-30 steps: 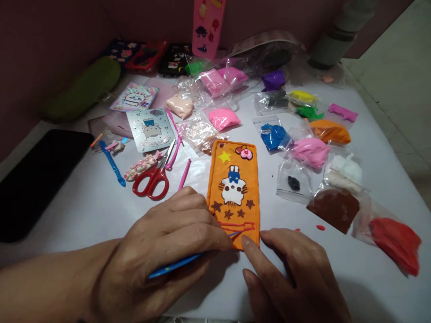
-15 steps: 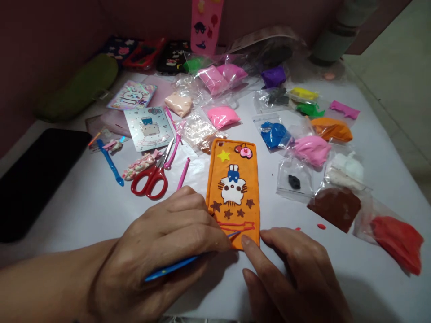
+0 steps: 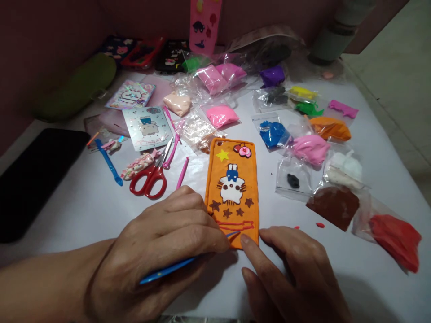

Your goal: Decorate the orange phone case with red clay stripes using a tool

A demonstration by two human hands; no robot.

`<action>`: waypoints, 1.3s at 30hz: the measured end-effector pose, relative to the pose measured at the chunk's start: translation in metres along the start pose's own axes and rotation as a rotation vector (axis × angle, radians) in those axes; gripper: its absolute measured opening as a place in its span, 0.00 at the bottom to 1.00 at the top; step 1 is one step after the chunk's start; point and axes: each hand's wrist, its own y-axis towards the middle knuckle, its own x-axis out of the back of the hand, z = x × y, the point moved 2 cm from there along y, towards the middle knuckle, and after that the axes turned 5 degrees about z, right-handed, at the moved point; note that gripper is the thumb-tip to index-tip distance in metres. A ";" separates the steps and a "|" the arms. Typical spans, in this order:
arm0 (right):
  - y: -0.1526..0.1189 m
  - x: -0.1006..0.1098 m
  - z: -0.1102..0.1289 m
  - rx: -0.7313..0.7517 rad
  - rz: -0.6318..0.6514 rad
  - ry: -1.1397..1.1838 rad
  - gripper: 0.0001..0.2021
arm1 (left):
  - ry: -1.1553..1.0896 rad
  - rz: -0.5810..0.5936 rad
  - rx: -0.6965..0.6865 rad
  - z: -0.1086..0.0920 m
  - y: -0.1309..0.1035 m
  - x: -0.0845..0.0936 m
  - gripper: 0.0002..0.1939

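Note:
An orange clay-covered phone case (image 3: pixel 215 179) lies flat in the middle, decorated with a white cat figure, a yellow star, brown stars and a red outlined strip. My left hand (image 3: pixel 168 246) is closed around a blue clay modelling tool (image 3: pixel 171 271). The tool's pointed tip rests at the case's lower end, just below the red strip. My right hand (image 3: pixel 292 273) has its fingers apart. Its index fingertip touches the case near the tool tip, and another finger lies beside the right edge. The left hand hides the lower left corner of the case.
Red-handled scissors (image 3: pixel 148 181), a second blue tool (image 3: pixel 109 162) and a pink stick (image 3: pixel 182 172) lie at left, near a black phone (image 3: pixel 40 179). Bagged clay (image 3: pixel 311 149) in several colours spreads right. Brown clay (image 3: pixel 335 207) and red clay (image 3: pixel 397 240) sit nearest my right hand.
The view has shifted very slightly. Both hands keep nearly the same place on the case, and the blue tool's back end sits a little farther left.

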 end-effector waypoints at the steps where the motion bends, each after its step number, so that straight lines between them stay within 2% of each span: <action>1: 0.000 0.000 0.000 -0.002 0.001 0.001 0.13 | 0.006 -0.004 -0.001 0.000 0.000 0.000 0.12; 17: -0.001 0.000 0.000 -0.009 0.003 -0.001 0.12 | 0.011 0.002 0.014 0.001 0.001 0.001 0.14; 26: -0.001 -0.001 0.001 -0.018 0.009 -0.012 0.13 | -0.005 -0.006 -0.025 0.001 0.000 0.001 0.12; 39: 0.000 0.000 0.000 -0.004 -0.005 0.006 0.12 | 0.011 -0.003 -0.011 0.001 0.002 -0.001 0.12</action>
